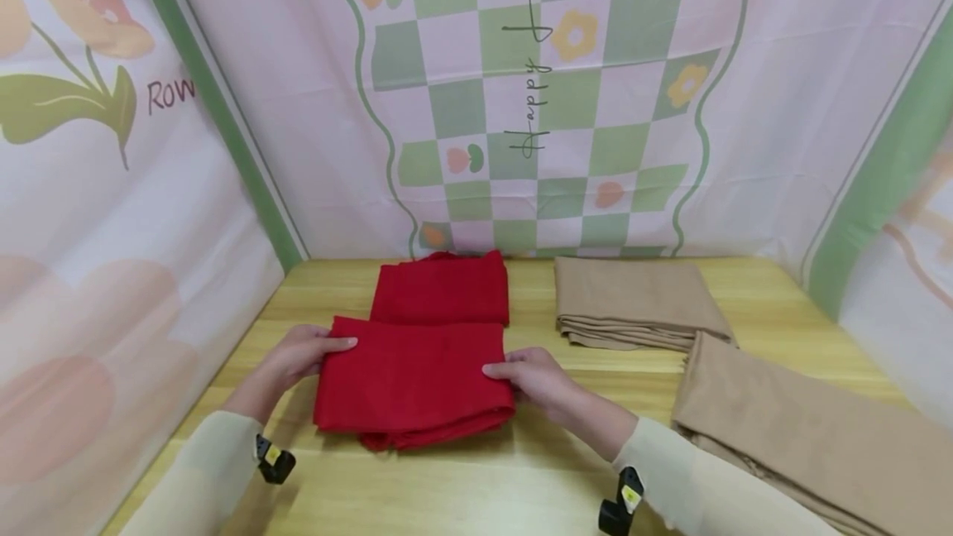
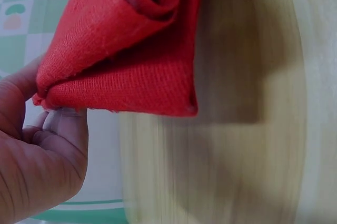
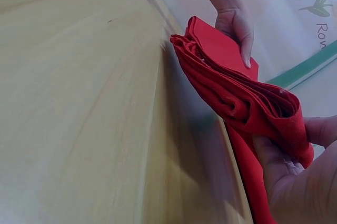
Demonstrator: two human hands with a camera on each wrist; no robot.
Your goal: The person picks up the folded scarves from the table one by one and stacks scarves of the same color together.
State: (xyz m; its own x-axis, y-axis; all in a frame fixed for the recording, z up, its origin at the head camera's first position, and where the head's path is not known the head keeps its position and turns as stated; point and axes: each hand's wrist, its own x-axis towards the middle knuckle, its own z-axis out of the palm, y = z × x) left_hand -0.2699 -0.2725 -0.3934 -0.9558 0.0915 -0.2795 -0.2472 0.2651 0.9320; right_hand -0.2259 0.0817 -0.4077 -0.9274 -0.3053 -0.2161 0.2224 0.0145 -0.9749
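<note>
Between both hands is a folded red cloth [image 1: 417,379], its layers stacked and drooping a little along the near edge. My left hand [image 1: 301,351] pinches its left end, thumb on top and fingers beneath. At the opposite end, my right hand [image 1: 538,379] grips the cloth the same way. In the left wrist view the cloth [image 2: 121,66] hangs over the wooden table, casting a shadow. The right wrist view shows its layered folds [image 3: 237,87] raised off the tabletop. Just behind it lies a second folded red cloth [image 1: 442,288], partly covered by the held one.
A folded tan cloth [image 1: 633,296] lies at the back right of the wooden table [image 1: 462,490]. Another tan cloth [image 1: 811,428] lies nearer, beside my right forearm. Printed fabric curtains [image 1: 514,106] enclose the table at the back and sides.
</note>
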